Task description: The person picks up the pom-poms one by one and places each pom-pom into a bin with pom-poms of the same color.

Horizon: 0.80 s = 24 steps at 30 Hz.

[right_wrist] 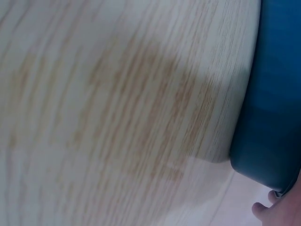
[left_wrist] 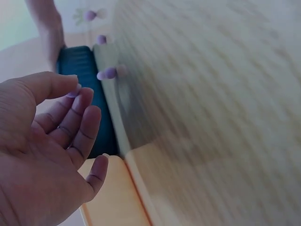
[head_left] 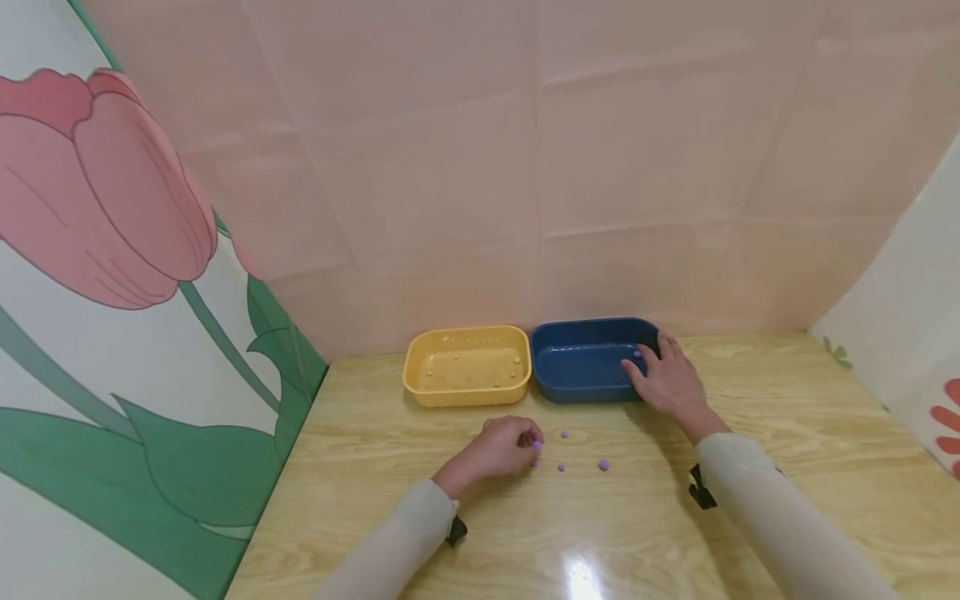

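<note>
Pinching 1 purple ball (head_left: 537, 445): the left of 2 hands (head_left: 499, 447).

Head view: from above, forward and down, widest and farthest off; takes in left hand (head_left: 495, 447), right hand (head_left: 674, 388), wood-grain tabletop (head_left: 525, 525). Left wrist view: close at left palm, rolled sideways, facing blue tray (head_left: 585, 372), yellow tray (head_left: 472, 372). Right wrist view: near tabletop, sideways, blue tray at edge. All three share blue tray.

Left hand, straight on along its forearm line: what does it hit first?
Probably the loose purple ball just past the fingertips of the left hand, then the blue tray's front wall. Hand height is unclear, so it may clear the ball.
</note>
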### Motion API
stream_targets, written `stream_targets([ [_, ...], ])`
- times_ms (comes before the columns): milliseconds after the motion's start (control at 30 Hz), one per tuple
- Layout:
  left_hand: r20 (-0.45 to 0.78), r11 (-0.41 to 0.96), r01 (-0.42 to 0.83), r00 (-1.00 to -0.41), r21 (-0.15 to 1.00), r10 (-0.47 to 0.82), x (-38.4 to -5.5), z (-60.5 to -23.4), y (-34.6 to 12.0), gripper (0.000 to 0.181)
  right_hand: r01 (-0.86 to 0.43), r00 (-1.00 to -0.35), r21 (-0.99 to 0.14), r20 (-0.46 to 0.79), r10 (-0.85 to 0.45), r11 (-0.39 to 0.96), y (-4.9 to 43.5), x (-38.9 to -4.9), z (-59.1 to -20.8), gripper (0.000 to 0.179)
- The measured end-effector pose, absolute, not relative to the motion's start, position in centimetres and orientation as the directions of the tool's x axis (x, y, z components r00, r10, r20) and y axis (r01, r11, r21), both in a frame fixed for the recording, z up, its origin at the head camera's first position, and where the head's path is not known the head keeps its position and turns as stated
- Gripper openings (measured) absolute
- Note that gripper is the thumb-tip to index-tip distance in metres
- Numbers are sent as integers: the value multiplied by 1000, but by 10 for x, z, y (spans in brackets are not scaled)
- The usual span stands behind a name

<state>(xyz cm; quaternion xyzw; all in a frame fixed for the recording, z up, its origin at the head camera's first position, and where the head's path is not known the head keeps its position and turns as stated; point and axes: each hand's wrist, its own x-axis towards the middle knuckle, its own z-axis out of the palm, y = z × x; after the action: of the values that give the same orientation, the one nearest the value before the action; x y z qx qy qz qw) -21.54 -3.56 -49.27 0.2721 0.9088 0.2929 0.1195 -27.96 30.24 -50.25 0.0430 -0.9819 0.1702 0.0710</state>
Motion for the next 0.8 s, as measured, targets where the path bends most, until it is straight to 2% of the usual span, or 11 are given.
stream_targets([
  [333,-81,670,360,-843,649,532,-220,-481,-24,13,-111,-985,-321,162,-61,941,302,-279,-501,80],
  [600,11,625,434,-827,649,563,-233,-470,-10,20,-107,-985,-318,162,-57,942,303,-277,-501,79],
  [800,59,593,433,-837,679,544,-249,-460,3,18,-101,-986,-314,158,-53,944,302,-278,-500,79],
])
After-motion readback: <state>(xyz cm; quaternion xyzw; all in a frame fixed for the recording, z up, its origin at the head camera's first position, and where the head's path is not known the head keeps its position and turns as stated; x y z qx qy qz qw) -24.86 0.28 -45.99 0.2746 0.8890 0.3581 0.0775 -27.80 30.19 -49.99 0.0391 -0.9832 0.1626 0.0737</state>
